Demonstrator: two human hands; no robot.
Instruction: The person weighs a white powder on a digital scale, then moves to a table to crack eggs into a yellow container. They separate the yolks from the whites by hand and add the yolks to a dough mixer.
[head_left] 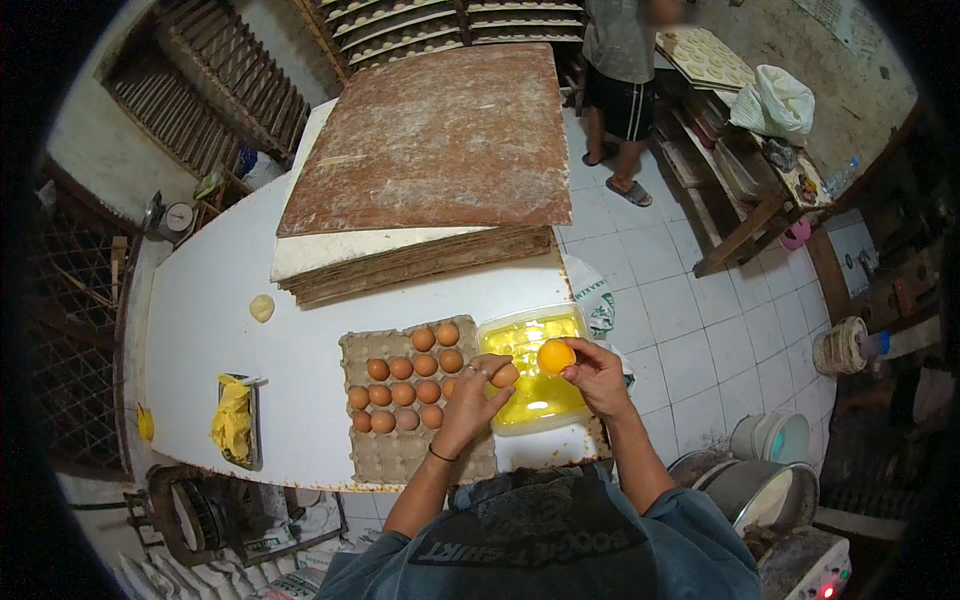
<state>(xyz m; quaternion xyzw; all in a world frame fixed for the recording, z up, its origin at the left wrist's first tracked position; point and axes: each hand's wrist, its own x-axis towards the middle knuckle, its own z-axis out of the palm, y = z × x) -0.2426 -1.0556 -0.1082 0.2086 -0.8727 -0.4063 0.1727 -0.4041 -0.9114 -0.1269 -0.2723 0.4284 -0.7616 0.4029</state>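
My right hand holds an eggshell half with a round orange yolk in it, above a clear plastic tub. Yellowish, shiny liquid lies in the tub. In my left hand, the fingers are closed round a brown eggshell piece at the tub's left side; whether it is a half or a whole egg I cannot tell. Beneath and beside my left wrist is a grey cardboard egg tray with several whole brown eggs in its cups.
A tall stack of floury brown boards stands at the table's far side. Left on the white table are a dough ball and a small tray with a yellow bag. Another person stands beyond. Metal pots are at my right.
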